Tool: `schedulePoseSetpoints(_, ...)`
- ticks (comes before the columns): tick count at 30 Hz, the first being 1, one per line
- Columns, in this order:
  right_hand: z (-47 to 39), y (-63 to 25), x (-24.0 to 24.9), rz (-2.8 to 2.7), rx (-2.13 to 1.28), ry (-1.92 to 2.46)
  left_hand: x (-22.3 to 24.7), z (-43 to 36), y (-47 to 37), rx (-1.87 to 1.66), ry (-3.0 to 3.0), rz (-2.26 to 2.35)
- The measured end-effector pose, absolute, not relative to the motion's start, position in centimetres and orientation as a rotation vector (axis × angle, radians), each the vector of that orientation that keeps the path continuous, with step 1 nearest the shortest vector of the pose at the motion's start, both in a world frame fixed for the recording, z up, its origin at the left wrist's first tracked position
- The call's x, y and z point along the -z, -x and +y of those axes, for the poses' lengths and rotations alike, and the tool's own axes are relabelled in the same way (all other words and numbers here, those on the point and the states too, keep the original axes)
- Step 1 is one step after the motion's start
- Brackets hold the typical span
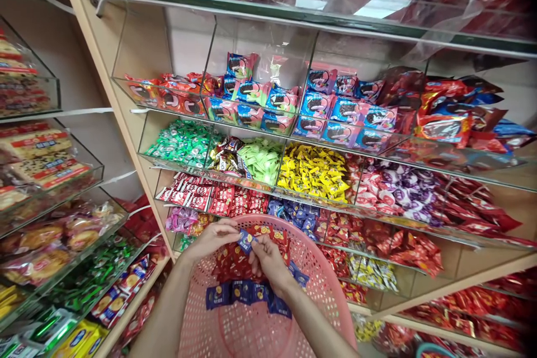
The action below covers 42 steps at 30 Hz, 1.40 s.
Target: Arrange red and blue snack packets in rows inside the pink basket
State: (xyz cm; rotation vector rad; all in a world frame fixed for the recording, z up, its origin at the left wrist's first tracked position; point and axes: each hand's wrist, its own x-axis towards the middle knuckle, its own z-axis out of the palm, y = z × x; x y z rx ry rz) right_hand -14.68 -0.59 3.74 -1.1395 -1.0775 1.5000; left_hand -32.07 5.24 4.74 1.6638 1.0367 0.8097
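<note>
A small blue wrapped snack packet (244, 241) is held up above a pink perforated plastic basket (335, 291). My right hand (271, 263) pinches its right side between thumb and fingers. On the other side, the closed fingertips of my left hand (213, 241) grip its left edge. Below the hands, red packets (229, 265) lie in a heap inside the basket. Several more blue packets (242, 292) line the near side of that heap, and a few others (298, 274) sit to its right. My right hand and forearm cover part of the pile.
Glass shelf bins ahead hold blue cookie packs (251, 92), green candies (182, 142), yellow candies (314, 173) and purple-white candies (409, 190). Bins of blue packets (293, 213) sit just behind the basket. A wooden upright (109, 89) divides these from the left shelves with packaged pastries (42, 151).
</note>
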Motion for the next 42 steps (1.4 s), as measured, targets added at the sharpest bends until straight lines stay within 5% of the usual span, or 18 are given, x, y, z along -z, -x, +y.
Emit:
schedulePoseSetpoints(12,-0.6,15.7,-1.8,-0.935,-1.686,1.098,-4.7,5.2,32.2,-0.853,-1.726,1.024)
schedulePoseSetpoints(42,-1.6,16.9,-1.4,-1.169,-1.549,1.088,-4.7,5.3,31.9,-0.890,-1.666,1.103)
